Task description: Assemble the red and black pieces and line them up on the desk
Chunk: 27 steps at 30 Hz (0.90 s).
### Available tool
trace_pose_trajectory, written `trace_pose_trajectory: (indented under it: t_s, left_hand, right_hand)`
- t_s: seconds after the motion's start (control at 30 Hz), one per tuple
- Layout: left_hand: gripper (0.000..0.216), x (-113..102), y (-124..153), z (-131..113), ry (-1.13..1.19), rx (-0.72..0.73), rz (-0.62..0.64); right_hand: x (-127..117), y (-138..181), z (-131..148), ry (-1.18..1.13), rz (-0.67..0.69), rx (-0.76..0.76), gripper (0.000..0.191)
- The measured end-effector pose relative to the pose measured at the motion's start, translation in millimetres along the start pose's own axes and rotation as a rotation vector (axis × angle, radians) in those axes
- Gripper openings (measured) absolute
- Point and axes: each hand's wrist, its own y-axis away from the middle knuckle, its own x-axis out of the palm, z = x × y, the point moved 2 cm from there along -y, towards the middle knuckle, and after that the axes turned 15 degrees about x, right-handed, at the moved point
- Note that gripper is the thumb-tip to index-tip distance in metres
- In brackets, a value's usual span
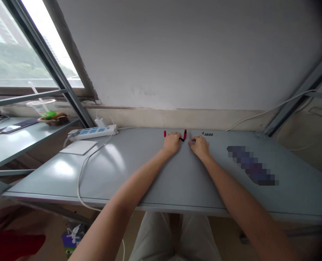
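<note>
My left hand (173,142) rests on the grey desk with its fingers curled together. A small black piece (182,139) sticks out at its fingertips. Just beyond this hand stands a short red cylinder (165,133). Between my two hands is a slim red and black piece (185,134), too small to name. My right hand (200,146) lies a little to the right, thumb and fingers bent inward and nearly together. Something clear and blurred (189,135) shows by its fingertips, and whether the hand grips it is hidden. Several small dark screw-like pieces (208,134) sit behind that hand.
A pixelated dark phone-shaped object (252,166) lies on the right of the desk (150,177). At left are a white power strip (95,132), a white square sheet (78,147) and a cable crossing the front edge. A plastic cup (45,107) stands on the neighbouring desk.
</note>
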Motion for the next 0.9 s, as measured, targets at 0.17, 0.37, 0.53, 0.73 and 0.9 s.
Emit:
trace_pose_trajectory:
  t_s: [0.17,0.37,0.53,0.73,0.9]
  left_hand:
    - [0.011,4,7,11,0.261,-0.153,-0.128]
    - [0.01,14,23,15,0.472,-0.333,-0.263]
    - [0.01,12,28,15,0.497,-0.352,-0.3]
    - [0.009,14,28,19,0.549,-0.378,-0.325]
    - [0.01,15,28,22,0.604,-0.409,-0.351]
  right_hand:
    - [0,0,1,-0.009,-0.01,0.003,0.026]
    - [-3,-1,3,-0.02,-0.003,0.011,0.025]
    - [-5,1,3,-0.026,-0.01,0.007,0.023]
    - [-11,2,2,0.003,-0.013,0.001,0.022]
    - [-17,5,5,0.078,-0.005,-0.046,0.018]
